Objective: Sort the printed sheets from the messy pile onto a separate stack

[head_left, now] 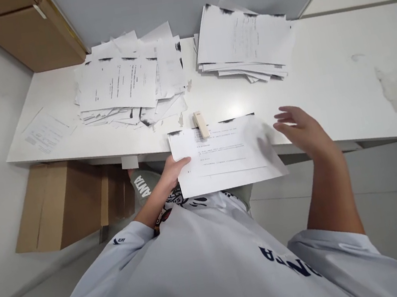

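My left hand (174, 169) grips the left edge of some printed sheets (223, 162), thumb on top and fingers underneath. The sheets extend past the desk's front edge over my lap, with black smudges along their far edge. A small cream object that looks like a stapler (201, 124) lies at that far edge, partly over the paper. To the right of the sheets, my right hand (302, 128) is raised, holding nothing, its fingers apart. A blurred grey patch shows on the sheets' right part.
Two untidy paper piles, a left pile (117, 83) and a right pile (244, 39), rest at the back of the white desk (328, 81) against a grey panel. Cardboard boxes stand at the back left (19, 34) and below the desk (59, 202).
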Available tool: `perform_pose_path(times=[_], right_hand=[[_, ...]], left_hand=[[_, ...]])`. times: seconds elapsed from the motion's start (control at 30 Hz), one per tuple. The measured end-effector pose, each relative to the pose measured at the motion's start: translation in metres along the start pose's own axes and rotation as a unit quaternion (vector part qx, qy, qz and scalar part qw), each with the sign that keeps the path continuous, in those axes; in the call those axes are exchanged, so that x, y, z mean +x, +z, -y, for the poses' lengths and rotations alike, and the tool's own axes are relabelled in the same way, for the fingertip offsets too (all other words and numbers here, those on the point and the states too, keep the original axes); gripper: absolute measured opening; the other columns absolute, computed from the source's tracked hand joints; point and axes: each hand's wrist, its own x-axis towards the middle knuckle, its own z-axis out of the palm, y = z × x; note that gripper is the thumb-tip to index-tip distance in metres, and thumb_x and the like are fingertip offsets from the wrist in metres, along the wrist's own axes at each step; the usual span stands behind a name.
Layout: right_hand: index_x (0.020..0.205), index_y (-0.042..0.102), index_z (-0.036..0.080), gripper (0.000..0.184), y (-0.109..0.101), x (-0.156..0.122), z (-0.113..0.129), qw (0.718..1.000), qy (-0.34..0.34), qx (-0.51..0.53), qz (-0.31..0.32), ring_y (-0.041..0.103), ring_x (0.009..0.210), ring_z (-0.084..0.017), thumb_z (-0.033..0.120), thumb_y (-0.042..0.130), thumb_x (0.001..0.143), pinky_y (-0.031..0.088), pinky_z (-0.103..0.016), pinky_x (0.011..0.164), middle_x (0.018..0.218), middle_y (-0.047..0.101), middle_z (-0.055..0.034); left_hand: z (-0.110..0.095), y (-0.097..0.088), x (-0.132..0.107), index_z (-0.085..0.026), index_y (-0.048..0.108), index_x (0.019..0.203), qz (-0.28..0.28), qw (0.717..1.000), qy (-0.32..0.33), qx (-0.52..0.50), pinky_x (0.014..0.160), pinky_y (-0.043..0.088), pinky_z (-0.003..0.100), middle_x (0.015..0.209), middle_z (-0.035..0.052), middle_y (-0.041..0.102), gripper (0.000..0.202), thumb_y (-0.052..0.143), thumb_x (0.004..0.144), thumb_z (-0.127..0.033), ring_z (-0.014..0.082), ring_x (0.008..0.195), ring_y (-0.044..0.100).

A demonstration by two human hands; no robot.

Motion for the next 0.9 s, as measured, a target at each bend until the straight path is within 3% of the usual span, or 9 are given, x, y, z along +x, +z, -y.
perform_pose_path(times=[0.07, 0.17, 0.23, 0.3, 0.47, 0.6, 0.73, 0.9], right_hand=[[0.137, 0.052, 0.029, 0.050, 0.019, -0.004, 0.021, 0.993, -0.112, -0.028, -0.002, 0.049, 0.133, -0.029, 0.045, 0.054, 0.090, 0.041, -0.051, 0.109, 0.144, 0.053, -0.0073], [0.141, 0.049, 0.027, 0.050, 0.059, -0.005, 0.054, 0.955, -0.274, -0.074, 0.086, 0.033, 0.145, -0.027, 0.047, 0.042, 0.097, 0.029, -0.051, 0.118, 0.154, 0.042, -0.0054], [0.145, 0.045, 0.026, 0.054, 0.082, 0.006, 0.074, 0.926, -0.342, -0.101, 0.122, 0.023, 0.149, -0.027, 0.052, 0.037, 0.098, 0.022, -0.054, 0.121, 0.158, 0.036, -0.0050], [0.147, 0.042, 0.025, 0.059, 0.100, 0.028, 0.089, 0.915, -0.370, -0.111, 0.114, 0.017, 0.151, -0.027, 0.057, 0.033, 0.098, 0.020, -0.055, 0.121, 0.160, 0.030, -0.0055], [0.150, 0.036, 0.017, 0.073, 0.146, 0.086, 0.110, 0.935, -0.318, -0.116, 0.101, 0.013, 0.152, -0.030, 0.065, 0.028, 0.096, 0.016, -0.056, 0.121, 0.163, 0.022, -0.0130], [0.150, 0.033, 0.009, 0.073, 0.184, 0.094, 0.108, 0.948, -0.252, -0.154, 0.118, 0.013, 0.152, -0.031, 0.059, 0.027, 0.097, 0.016, -0.055, 0.120, 0.161, 0.021, -0.0194], [0.149, 0.035, 0.006, 0.067, 0.192, 0.084, 0.101, 0.943, -0.240, -0.207, 0.101, 0.019, 0.150, -0.029, 0.049, 0.023, 0.100, 0.019, -0.051, 0.120, 0.158, 0.031, -0.0184], [0.148, 0.037, 0.010, 0.065, 0.191, 0.078, 0.099, 0.939, -0.256, -0.219, 0.069, 0.022, 0.149, -0.028, 0.049, 0.018, 0.100, 0.021, -0.051, 0.119, 0.157, 0.036, -0.0141]], left_hand=[[0.003, 0.003, 0.001, -0.012, 0.072, 0.094, -0.022, 1.000, 0.008, -0.019, 0.090, 0.054, 0.041, 0.107, 0.0123, 0.076, 0.047, 0.084, 0.051, -0.027, 0.0340, 0.105, 0.068], [0.003, 0.009, 0.002, -0.012, 0.072, 0.089, -0.070, 0.996, 0.031, -0.037, 0.086, 0.055, 0.038, 0.101, 0.0110, 0.077, 0.038, 0.081, 0.054, -0.025, 0.0317, 0.100, 0.069], [-0.001, 0.012, 0.004, -0.012, 0.073, 0.086, -0.089, 0.995, 0.032, -0.028, 0.082, 0.056, 0.037, 0.096, 0.0103, 0.078, 0.033, 0.079, 0.056, -0.023, 0.0307, 0.095, 0.070], [-0.006, 0.013, 0.006, -0.011, 0.073, 0.084, -0.092, 0.995, 0.023, -0.014, 0.080, 0.056, 0.036, 0.091, 0.0098, 0.078, 0.030, 0.078, 0.056, -0.021, 0.0298, 0.092, 0.071], [-0.016, 0.010, 0.007, -0.011, 0.073, 0.086, -0.088, 0.996, 0.015, -0.014, 0.081, 0.056, 0.036, 0.090, 0.0089, 0.077, 0.028, 0.075, 0.058, -0.017, 0.0273, 0.087, 0.071], [-0.017, 0.008, 0.006, -0.011, 0.073, 0.089, -0.070, 0.997, 0.012, -0.003, 0.080, 0.056, 0.036, 0.093, 0.0099, 0.077, 0.029, 0.074, 0.061, -0.018, 0.0278, 0.089, 0.072], [-0.011, 0.008, 0.006, -0.011, 0.072, 0.090, -0.072, 0.996, 0.025, 0.050, 0.077, 0.056, 0.034, 0.097, 0.0099, 0.077, 0.024, 0.069, 0.067, -0.017, 0.0279, 0.091, 0.072], [-0.006, 0.009, 0.008, -0.013, 0.072, 0.096, -0.085, 0.981, 0.088, 0.149, 0.085, 0.055, 0.035, 0.105, 0.0098, 0.076, 0.024, 0.065, 0.073, -0.015, 0.0284, 0.100, 0.070]])
